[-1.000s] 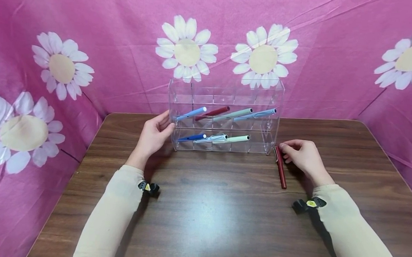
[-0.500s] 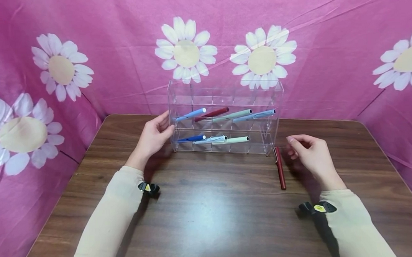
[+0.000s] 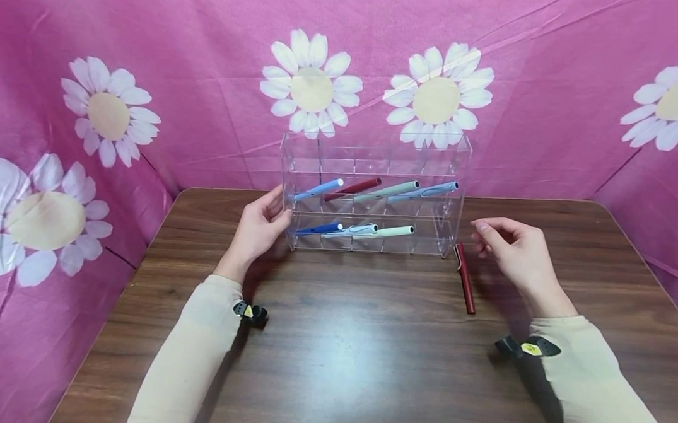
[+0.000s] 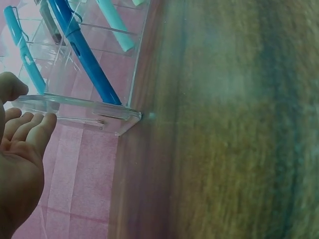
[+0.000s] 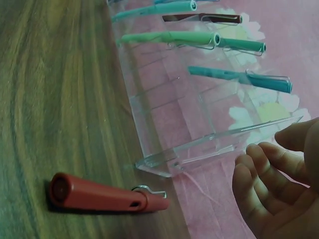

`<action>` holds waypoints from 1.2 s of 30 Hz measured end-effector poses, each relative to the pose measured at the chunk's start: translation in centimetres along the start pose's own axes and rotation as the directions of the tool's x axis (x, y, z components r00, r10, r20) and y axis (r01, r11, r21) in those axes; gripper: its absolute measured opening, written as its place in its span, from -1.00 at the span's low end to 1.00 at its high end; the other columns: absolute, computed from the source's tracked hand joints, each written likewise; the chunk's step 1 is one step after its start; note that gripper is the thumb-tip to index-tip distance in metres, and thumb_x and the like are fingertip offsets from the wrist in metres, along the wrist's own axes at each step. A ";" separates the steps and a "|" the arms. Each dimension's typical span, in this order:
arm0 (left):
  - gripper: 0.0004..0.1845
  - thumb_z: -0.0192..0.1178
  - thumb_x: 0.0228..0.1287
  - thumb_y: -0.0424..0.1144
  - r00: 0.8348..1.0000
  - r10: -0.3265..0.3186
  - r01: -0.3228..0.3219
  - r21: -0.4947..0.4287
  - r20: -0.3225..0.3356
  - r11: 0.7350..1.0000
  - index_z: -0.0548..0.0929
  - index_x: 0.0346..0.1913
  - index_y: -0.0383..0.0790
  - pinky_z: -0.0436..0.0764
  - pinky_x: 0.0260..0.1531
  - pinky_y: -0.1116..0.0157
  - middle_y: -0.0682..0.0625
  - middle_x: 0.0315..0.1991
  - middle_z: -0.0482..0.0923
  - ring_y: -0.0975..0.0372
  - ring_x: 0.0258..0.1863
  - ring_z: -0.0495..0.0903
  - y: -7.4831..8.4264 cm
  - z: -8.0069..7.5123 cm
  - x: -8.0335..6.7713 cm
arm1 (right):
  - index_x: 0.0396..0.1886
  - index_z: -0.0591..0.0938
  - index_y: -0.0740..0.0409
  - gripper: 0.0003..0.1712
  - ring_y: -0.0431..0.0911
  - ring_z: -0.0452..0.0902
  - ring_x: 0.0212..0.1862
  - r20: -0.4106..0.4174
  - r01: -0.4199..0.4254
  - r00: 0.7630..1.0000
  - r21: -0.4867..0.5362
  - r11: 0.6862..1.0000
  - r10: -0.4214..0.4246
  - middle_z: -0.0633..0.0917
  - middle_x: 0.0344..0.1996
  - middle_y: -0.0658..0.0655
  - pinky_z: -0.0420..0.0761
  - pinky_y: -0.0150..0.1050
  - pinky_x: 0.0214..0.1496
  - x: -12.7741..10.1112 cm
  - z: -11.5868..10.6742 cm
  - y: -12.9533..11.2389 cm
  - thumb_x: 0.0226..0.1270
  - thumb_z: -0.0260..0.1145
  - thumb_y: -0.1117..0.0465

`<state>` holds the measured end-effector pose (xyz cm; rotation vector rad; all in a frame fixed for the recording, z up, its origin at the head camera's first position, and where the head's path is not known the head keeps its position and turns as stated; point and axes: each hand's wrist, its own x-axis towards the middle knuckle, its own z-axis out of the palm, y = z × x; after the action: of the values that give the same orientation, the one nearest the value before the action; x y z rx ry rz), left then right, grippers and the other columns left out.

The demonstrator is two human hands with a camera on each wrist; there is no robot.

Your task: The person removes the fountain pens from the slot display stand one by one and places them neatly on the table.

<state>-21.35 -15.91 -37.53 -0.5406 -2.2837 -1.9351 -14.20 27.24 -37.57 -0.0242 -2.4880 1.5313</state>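
Note:
A clear acrylic pen rack (image 3: 374,244) with tiered compartments stands at the back of the table. My left hand (image 3: 260,222) holds its left side panel, thumb in front and fingers behind; the left wrist view shows the panel's edge (image 4: 79,102) between them. Several pens lie in the rack: a light blue pen (image 3: 318,189), a dark red pen (image 3: 352,189) and others in the middle tier, with a dark blue pen (image 3: 319,229) among those below. Beside the rack's right front corner, a red pen (image 3: 466,280) lies on the table. Right of it hovers my right hand (image 3: 519,254), loosely bent, holding nothing.
The brown wooden table (image 3: 335,376) reaches to a pink cloth backdrop (image 3: 208,84) printed with white daisies, close behind the rack. Each wrist wears a small black camera, one at the left cuff (image 3: 250,312), another at the right cuff (image 3: 528,347).
My right hand has let go of the red pen and drawn back to the right. That pen stays on the table. My left hand keeps its place on the rack.

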 end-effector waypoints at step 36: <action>-0.39 0.08 0.18 -0.63 1.000 -0.007 0.008 -0.048 0.015 0.999 0.21 0.32 -0.61 0.46 0.21 0.29 -0.49 0.25 0.29 -0.16 0.26 0.33 -0.5 -0.1 -0.1 | 0.04 0.60 0.40 -0.63 -0.09 0.73 -0.26 -0.052 0.148 0.989 0.351 0.924 -0.139 0.75 -0.17 0.18 0.69 -0.40 -0.04 0.6 1.0 -4.4 0.25 0.32 0.32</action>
<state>-21.46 -16.12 -38.05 -0.5545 -2.2564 -2.0008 -14.58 24.42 -33.98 0.1914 -2.1039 1.8736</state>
